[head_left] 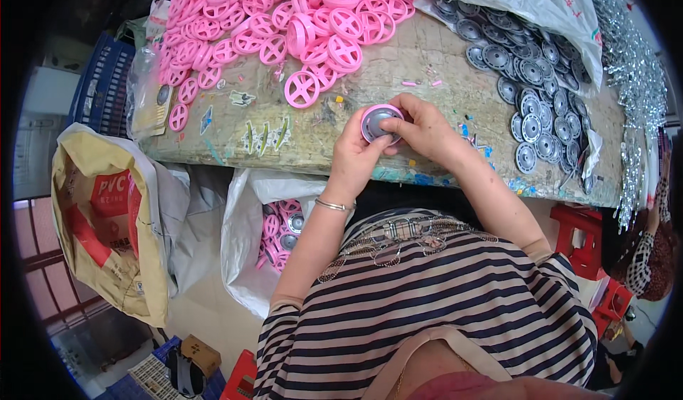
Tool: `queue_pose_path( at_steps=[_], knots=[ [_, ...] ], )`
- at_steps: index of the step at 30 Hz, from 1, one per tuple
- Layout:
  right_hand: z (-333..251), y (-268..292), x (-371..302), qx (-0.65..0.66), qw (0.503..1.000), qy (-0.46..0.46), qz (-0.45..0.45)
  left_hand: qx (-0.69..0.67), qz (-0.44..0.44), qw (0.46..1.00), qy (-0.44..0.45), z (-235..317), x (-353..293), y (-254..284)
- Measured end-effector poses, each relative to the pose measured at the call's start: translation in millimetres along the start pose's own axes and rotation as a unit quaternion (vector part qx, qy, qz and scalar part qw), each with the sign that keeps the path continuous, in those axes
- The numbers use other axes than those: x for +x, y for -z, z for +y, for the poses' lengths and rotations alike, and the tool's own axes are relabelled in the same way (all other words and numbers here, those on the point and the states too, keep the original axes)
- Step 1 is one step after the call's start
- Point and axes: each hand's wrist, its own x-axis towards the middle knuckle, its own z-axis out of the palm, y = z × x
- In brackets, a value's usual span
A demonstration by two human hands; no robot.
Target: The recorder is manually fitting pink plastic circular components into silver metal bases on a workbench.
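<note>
A pink spoked wheel (366,132) with a grey hubcap (375,117) set in its face is held between both hands, just above the near part of the worktop (448,104). Its rim is gripped by the fingers of the left hand (350,147) on one side and of the right hand (425,128) on the other, all drawn in narrow around the piece. Both thumbs are laid across the hubcap.

Taken from the held wheel, a heap of pink wheels (302,26) is spread towards 11 o'clock, with one loose wheel (302,89) lying nearest, at 10. Grey hubcaps (531,127) are scattered at 3 o'clock, spilled below a white plastic bag (523,1) at 2. Silver tinsel (633,80) is hung beyond them at the worktop's edge.

At 9 o'clock, small green stickers (265,137) are seen on the stained surface. Below the worktop, at 7 o'clock, pink wheels, some fitted with grey hubcaps, are contained in a white sack (242,254); a yellow-rimmed sack (158,258) is placed at 8.
</note>
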Motion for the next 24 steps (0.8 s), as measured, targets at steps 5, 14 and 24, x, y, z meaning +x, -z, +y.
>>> queue_pose_path(
  at_steps=[5,14,24],
  knots=[
    [4.8,-5.9,7.9,0.029,0.999,0.015,-0.009,0.098,0.141,0.983,-0.062,7.4,-34.1,9.2],
    [-6.3,-21.0,101.1,-0.229,0.928,0.217,0.200,0.531,0.264,0.793,0.141,-3.1,-202.2,151.8],
    [-33.7,32.6,67.8,-0.133,0.980,0.073,0.125,0.226,0.252,0.941,-0.011,27.9,-89.7,57.7]
  ],
)
